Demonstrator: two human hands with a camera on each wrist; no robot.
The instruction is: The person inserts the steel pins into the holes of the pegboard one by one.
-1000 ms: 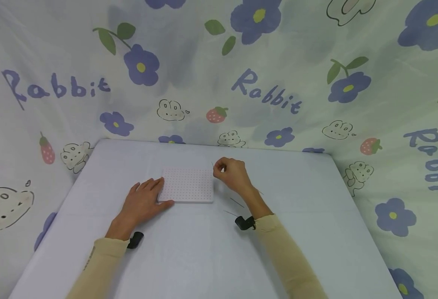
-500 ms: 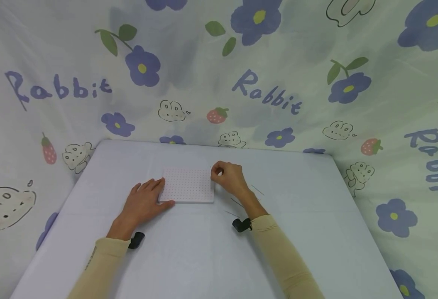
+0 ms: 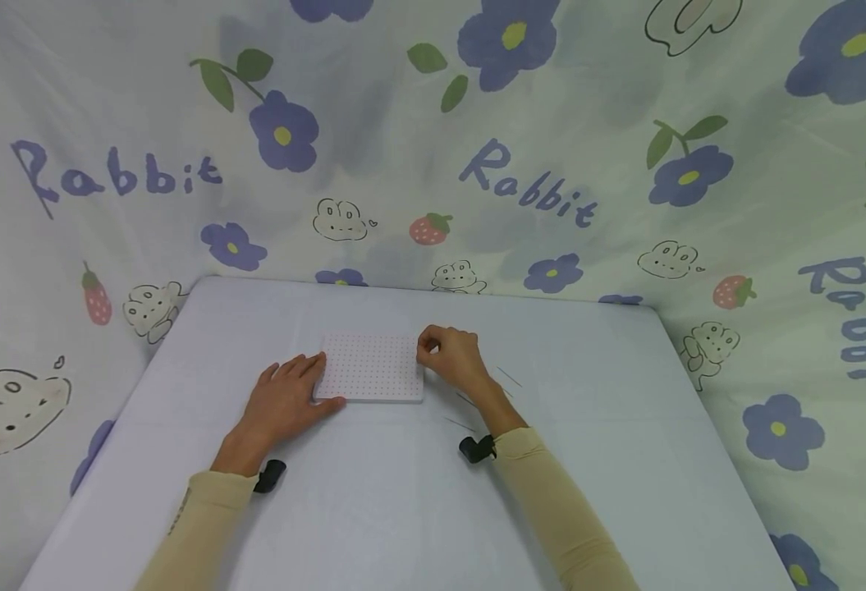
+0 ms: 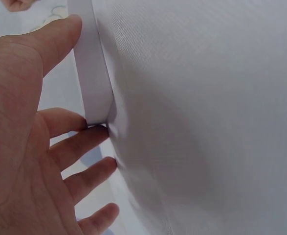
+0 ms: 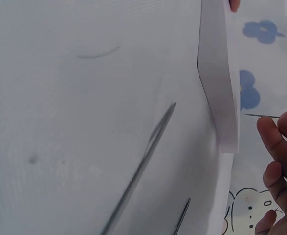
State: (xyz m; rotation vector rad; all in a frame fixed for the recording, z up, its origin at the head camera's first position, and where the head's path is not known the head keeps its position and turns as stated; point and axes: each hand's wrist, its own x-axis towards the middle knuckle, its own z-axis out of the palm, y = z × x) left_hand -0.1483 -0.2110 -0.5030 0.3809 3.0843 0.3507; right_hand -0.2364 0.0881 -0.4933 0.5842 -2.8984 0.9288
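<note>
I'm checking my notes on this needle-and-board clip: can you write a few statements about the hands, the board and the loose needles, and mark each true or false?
1. The left hand rests against the dotted white board. True.
2. The right hand pinches a thin needle. True.
3. The board is held upright in the air. False: it lies flat on the white table.
4. Spare needles lie left of the board. False: they lie to its right.
</note>
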